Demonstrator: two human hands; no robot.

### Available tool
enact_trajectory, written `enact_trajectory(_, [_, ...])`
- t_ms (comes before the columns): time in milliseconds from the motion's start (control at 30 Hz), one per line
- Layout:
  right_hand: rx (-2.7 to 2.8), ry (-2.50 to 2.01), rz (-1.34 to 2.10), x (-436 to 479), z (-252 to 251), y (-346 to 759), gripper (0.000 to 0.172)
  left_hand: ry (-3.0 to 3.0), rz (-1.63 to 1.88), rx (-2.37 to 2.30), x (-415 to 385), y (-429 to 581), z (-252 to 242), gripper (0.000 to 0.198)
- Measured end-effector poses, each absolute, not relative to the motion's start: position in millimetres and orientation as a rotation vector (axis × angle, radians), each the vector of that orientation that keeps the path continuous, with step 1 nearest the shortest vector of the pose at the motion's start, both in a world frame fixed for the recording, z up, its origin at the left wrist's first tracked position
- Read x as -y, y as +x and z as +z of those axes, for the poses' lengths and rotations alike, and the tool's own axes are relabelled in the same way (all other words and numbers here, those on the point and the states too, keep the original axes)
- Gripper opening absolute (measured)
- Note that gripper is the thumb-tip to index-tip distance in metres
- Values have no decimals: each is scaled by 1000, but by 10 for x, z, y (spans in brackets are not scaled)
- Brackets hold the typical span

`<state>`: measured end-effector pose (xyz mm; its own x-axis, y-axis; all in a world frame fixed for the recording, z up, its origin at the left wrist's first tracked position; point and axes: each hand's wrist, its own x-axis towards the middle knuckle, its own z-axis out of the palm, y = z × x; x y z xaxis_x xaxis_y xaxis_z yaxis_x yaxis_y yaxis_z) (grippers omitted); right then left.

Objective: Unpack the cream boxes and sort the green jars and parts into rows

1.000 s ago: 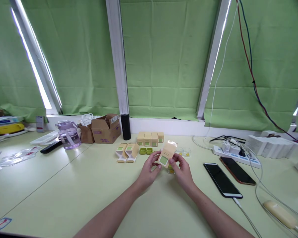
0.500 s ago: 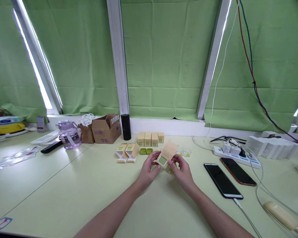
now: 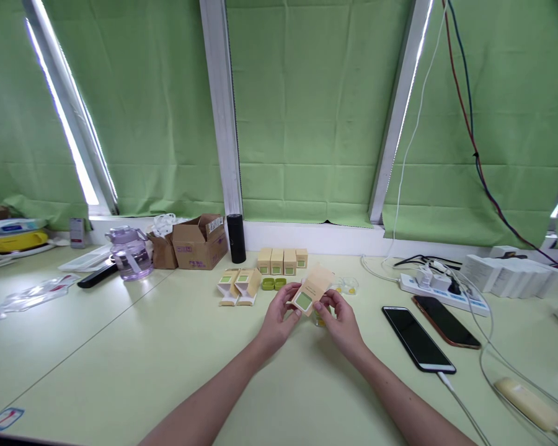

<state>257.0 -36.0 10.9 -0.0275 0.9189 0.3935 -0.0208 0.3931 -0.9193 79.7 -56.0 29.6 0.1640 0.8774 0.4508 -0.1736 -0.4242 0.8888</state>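
a small beige carton [image 3: 317, 286] sits tilted between my two hands, its plain upper panel leaning away to the right; below that are a few lines of print too small to read and a green square framed in white. my left hand [image 3: 279, 314] has its fingers closed on the carton's left edge, thumb near the low corner. my right hand [image 3: 343, 321] pinches the lower right edge, its fingers drawn in close. a clear container [image 3: 320, 319] with yellow-green in it shows partly beneath the carton, beside my right thumb. just beyond my left hand are a green case [image 3: 273, 284] and two open cartons [image 3: 239, 286]; farther back stands a row of beige boxes [image 3: 276, 262]. the tabletop [image 3: 190, 365] gives me wide room leftward; on the right, a white-edged phone [image 3: 418, 337] bounds it.
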Motion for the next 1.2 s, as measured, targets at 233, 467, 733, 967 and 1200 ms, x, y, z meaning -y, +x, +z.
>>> enact_trajectory(233, [1391, -894, 951, 358, 78, 2572, 50, 1480, 1470, -731, 586, 823, 331, 47])
enact_trajectory(467, [1410, -890, 956, 369, 73, 2561, 50, 1478, 1467, -732, 555, 823, 309, 47])
enact_trajectory(733, [1318, -873, 1037, 337, 67, 2581, 60, 1451, 1366, -704, 558, 841, 257, 61])
enact_trajectory(967, [1252, -822, 1090, 282, 57, 2600, 59, 1557, 1359, -707, 602, 800, 329, 57])
enact_trajectory(1200, [1259, -853, 1106, 306, 71, 2600, 60, 1759, 1420, -960, 586, 757, 327, 49])
